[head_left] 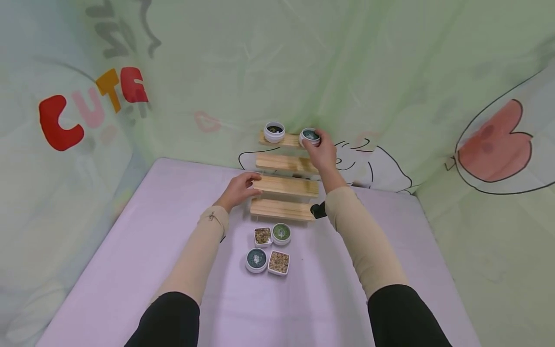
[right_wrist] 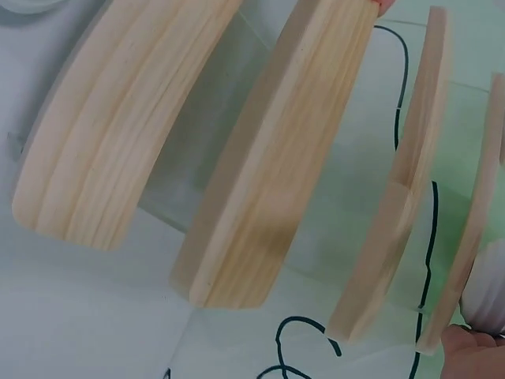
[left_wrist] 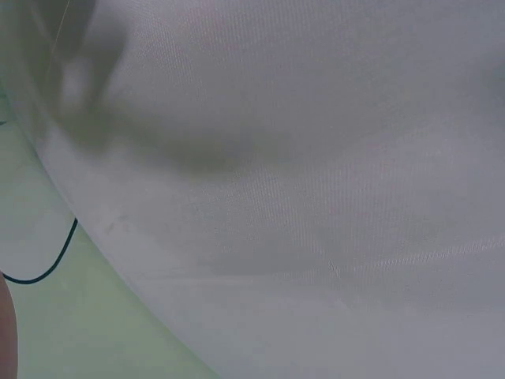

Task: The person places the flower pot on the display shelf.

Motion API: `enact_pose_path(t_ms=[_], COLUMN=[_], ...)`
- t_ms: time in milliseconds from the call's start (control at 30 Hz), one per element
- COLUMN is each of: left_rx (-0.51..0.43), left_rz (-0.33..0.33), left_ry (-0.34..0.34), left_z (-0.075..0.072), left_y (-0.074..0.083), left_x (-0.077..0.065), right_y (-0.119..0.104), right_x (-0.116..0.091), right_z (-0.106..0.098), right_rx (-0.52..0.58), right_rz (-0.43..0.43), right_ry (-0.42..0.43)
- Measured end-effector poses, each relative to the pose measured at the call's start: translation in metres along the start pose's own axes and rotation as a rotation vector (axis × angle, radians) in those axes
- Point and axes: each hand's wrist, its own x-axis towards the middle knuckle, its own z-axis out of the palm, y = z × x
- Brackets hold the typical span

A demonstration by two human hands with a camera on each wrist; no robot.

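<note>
At the right end of the top board, my right hand [head_left: 322, 150] grips a small round white pot [head_left: 310, 137] with dark teal contents. In the right wrist view the white pot [right_wrist: 485, 292] and the fingers on it show at the right edge, by the uppermost board. My left hand [head_left: 239, 190] holds the left end of a lower board of the stepped wooden shelf [head_left: 286, 185], thumb near its front edge. A fingertip [right_wrist: 384, 6] shows at that board's far end. Another round white pot [head_left: 274, 132], dark inside, stands at the top board's left end.
Before the shelf, on the pale lilac tabletop [head_left: 329, 289], stand a green-filled round pot [head_left: 282, 233], a teal-filled round pot [head_left: 257, 260] and two square white pots, one small [head_left: 262, 236], one larger [head_left: 279, 262], with brownish grains. A printed green curtain [head_left: 269, 62] hangs close behind the shelf.
</note>
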Motion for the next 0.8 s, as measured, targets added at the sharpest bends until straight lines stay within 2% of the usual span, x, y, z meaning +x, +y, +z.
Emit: enact_pose_path(t_ms=[233,333,433,600,800], left_rx=[0.003,0.008,0.008,-0.012,-0.017], left_rz=[0.001,0.004,-0.003,-0.001,0.011], left_ry=[-0.008,-0.014,-0.014,-0.021,-0.017], left_z=[0.003,0.004,0.004,0.003,0.004], left_y=[0.002,0.002,0.002,0.004,0.007], left_x=[0.001,0.001,0.0,-0.001,0.0], right_y=[0.002,0.004,0.006,0.018,0.044], right_x=[-0.002,-0.008,-0.021,-0.057,-0.121], right_z=[-0.005,-0.006,-0.005,-0.004,0.002], right_rx=[-0.041,-0.033,-0.038,-0.008,0.052], right_rz=[-0.02,-0.031,-0.076,-0.148,-0.114], right_ry=[-0.023,-0.016,0.008,0.026,-0.065])
